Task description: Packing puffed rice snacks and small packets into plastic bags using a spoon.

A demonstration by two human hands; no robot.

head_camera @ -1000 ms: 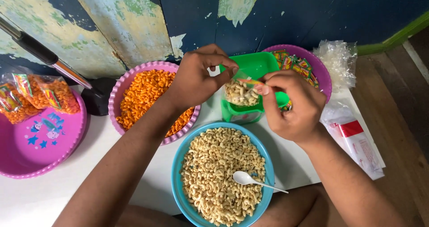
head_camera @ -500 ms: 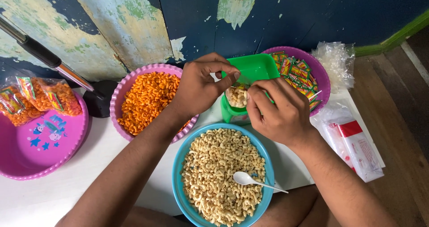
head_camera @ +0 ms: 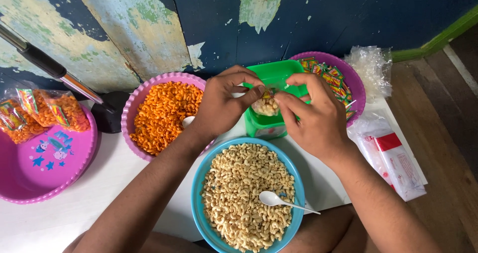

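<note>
While both hands meet above the green scale [head_camera: 271, 125] near the table's far edge, the head view shows a small clear bag of pale puffed snacks [head_camera: 265, 105] pinched between them. The left hand [head_camera: 221, 103] has its fingers [head_camera: 252, 91] curled nearly closed, thumb and forefinger gripping the bag's top on its left side. The right hand [head_camera: 313, 118] mirrors it, fingers closed on the bag's right side, with the forefinger raised over the green tray [head_camera: 279, 73] of the scale. The bag hangs just over that tray, between the two sets of fingertips.

Nearer the table's front edge sits a blue bowl [head_camera: 199, 183] full of the same pale snacks, with a white spoon [head_camera: 279, 200] lying in it. Under the left wrist stands a pink bowl [head_camera: 134, 103] of orange snacks. Behind the right hand, a purple bowl [head_camera: 356, 84] holds small colourful sachets [head_camera: 334, 80]. Toward the table's left edge, a pink tray [head_camera: 45, 173] carries filled bags of orange snacks [head_camera: 42, 113]. Along the right edge lie a packet of empty clear bags [head_camera: 393, 158] and a crumpled heap of plastic [head_camera: 373, 66]. A dark-handled pole [head_camera: 45, 61] leans against the peeling wall.
</note>
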